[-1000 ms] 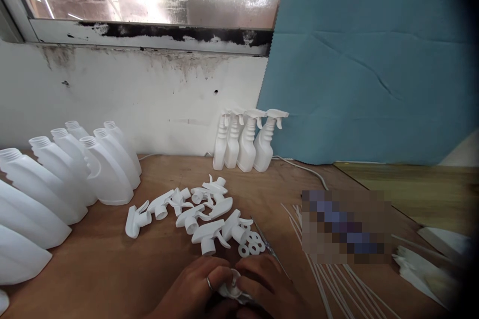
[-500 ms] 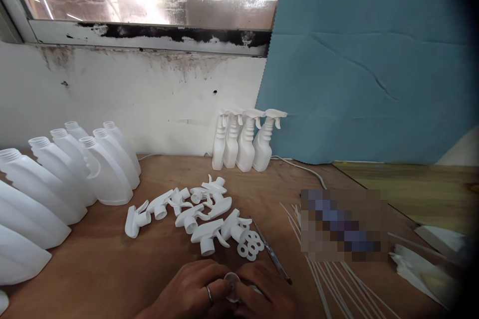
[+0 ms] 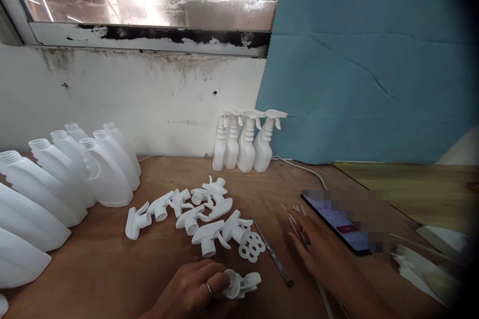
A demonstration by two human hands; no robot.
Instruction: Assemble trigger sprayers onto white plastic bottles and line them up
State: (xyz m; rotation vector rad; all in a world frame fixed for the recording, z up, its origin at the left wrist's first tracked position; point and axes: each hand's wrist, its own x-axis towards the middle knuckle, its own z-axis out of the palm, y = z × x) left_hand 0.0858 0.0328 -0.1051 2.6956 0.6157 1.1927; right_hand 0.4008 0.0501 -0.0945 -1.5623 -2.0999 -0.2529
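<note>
My left hand (image 3: 190, 286), a ring on one finger, grips a white spray trigger head (image 3: 247, 283) at the near edge, its round collar opening facing up. To the right, my right hand (image 3: 324, 254) lies over the thin white tubes (image 3: 325, 300), thumb and fingers stretched out and apart. Its fingertips are at the tubes' far ends, and the hand covers much of the bundle. Between the hands rest a slim metal tool (image 3: 275, 259) and several flat white rings (image 3: 252, 249). Further loose trigger heads (image 3: 207, 232) lie in a pile beyond my left hand.
White bottles without tops (image 3: 108, 174) stand in rows at the left. Several spray bottles with trigger heads fitted (image 3: 247, 144) stand against the wall. A phone (image 3: 337, 224), partly blurred out, lies right of the tubes. Crumpled white plastic (image 3: 419, 269) is at far right.
My right hand has left the trigger head and moved right, onto the tubes. My left hand keeps hold of the trigger head, which now shows more fully.
</note>
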